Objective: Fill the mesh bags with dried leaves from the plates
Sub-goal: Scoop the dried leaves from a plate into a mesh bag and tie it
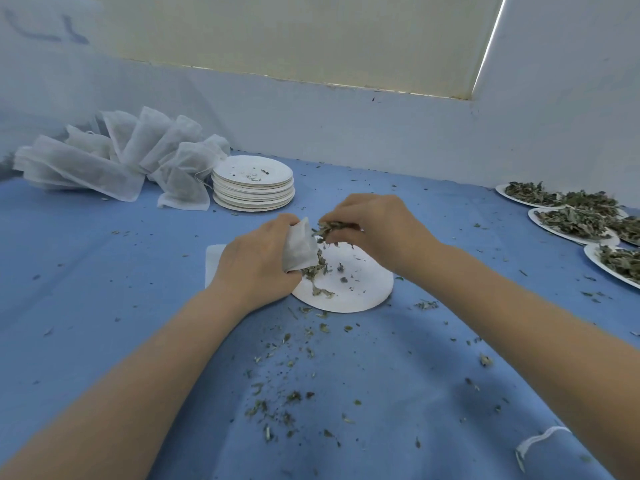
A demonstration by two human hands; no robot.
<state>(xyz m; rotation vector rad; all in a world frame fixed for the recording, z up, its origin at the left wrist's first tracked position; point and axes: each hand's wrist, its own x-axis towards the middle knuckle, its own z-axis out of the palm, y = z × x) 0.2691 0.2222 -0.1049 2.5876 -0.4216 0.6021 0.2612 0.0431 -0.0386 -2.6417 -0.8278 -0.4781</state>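
On the blue cloth [104, 258], crumpled and littered with leaf crumbs, sat a round white paper plate [360, 289], matte, with a few crumbled dried leaves [313, 271] left on it. Left hand [256, 265] gripped a small white mesh bag [298, 249], soft and gauzy, its mouth turned toward the right hand [374, 230]. Right fingers were curled, pinching a clump of flaky grey-green leaves [329, 228] at the bag's opening, above the plate. Far left: heap of filled mesh bags [114, 161], puffy, translucent. Beside it, a stack of used plates [252, 185]. Far right: plates heaped with leaves [575, 221], overlapping.
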